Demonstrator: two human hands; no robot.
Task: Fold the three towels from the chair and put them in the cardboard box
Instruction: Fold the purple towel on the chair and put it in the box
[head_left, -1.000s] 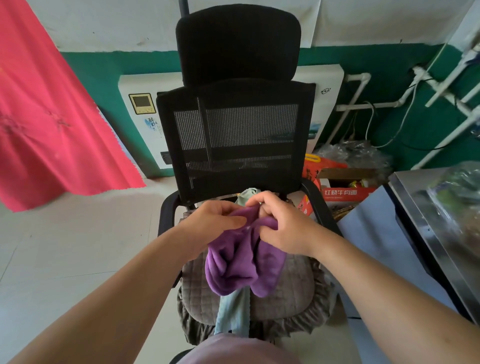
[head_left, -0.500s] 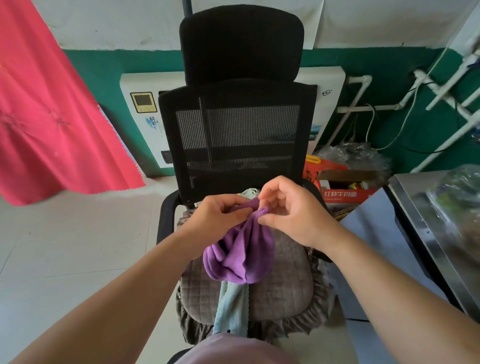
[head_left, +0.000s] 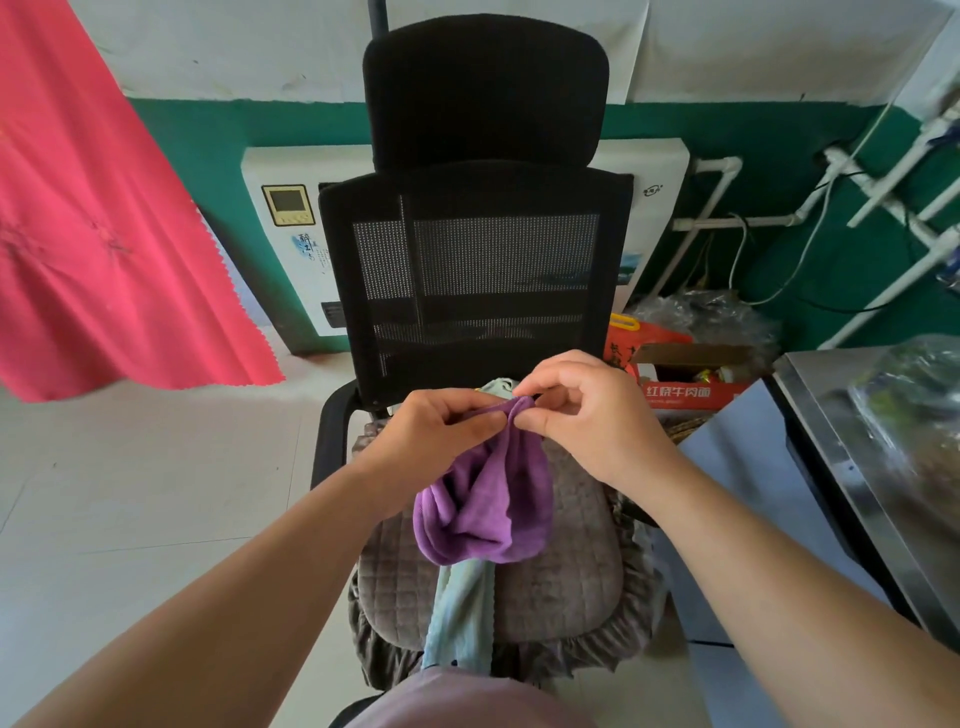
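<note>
A purple towel (head_left: 488, 499) hangs bunched above the seat of a black mesh office chair (head_left: 475, 270). My left hand (head_left: 434, 441) and my right hand (head_left: 587, 415) both pinch its top edge, fingertips almost touching. A pale blue-green towel (head_left: 460, 613) lies along the chair's grey quilted cushion (head_left: 561, 571), running from under the purple towel to the front edge. A pink cloth (head_left: 467, 699) shows at the bottom of the frame. An open cardboard box (head_left: 696, 392) with red print stands on the floor to the right of the chair.
A red cloth (head_left: 104, 218) hangs at the left. A white wall heater (head_left: 291, 244) stands behind the chair. A steel table (head_left: 857, 467) with a plastic bag sits at the right, with white pipes (head_left: 883, 197) on the green wall. Pale tiled floor (head_left: 130, 493) spreads left.
Both hands have lifted the purple towel higher off the seat and worked along its top edge to a pinch. More of the cushion shows below the towel.
</note>
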